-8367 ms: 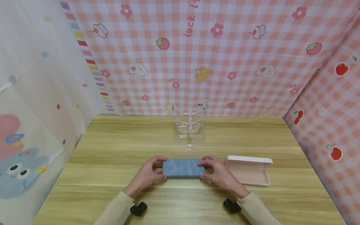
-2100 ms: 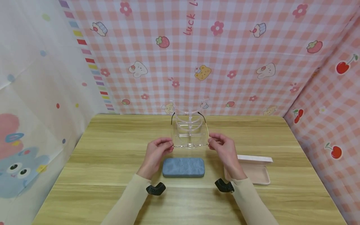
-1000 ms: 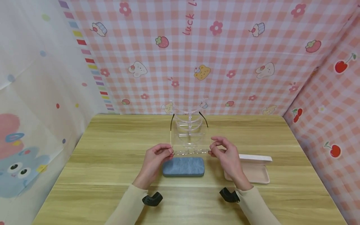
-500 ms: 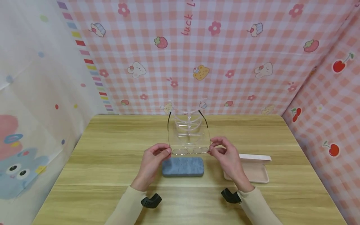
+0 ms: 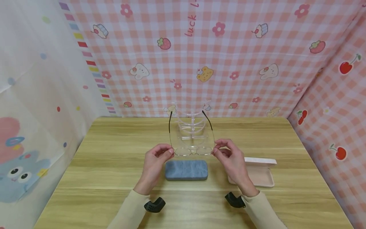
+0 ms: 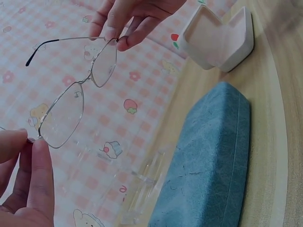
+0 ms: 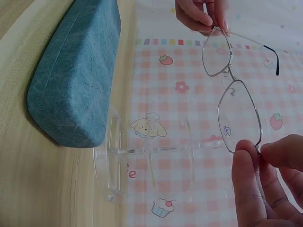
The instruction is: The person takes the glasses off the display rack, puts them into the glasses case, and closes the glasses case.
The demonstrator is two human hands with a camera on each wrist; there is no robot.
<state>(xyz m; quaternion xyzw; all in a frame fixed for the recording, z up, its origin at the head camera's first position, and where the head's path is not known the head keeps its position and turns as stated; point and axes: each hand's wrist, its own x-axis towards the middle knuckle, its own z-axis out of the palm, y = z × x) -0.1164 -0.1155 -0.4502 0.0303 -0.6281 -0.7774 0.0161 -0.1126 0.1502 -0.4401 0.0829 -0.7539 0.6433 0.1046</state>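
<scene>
Both hands hold a pair of thin metal-framed eyeglasses [image 5: 183,152], one at each outer front corner by the hinges. My left hand [image 5: 152,167] pinches one corner between thumb and fingers; my right hand [image 5: 233,165] pinches the other. The temples are unfolded, their black tips pointing away toward the back wall. In the left wrist view the clear lenses [image 6: 61,116] show in full, above the table. A closed blue glasses case [image 5: 186,170] lies just below the eyeglasses in the head view, between the wrists. The right wrist view shows its rounded end [image 7: 75,85] close up.
A clear plastic display stand [image 5: 193,130] stands behind the eyeglasses, partly seen between the temples. To the right, partly behind my right hand, a pale pink case [image 5: 264,178] lies with its lid raised. A patterned cloth wall [image 5: 243,89] borders the wooden table [image 5: 114,178].
The hands left the blue case, took the eyeglasses at the stand and brought them nearer me. Over the last second the front tilted up, so the lenses show more fully.
</scene>
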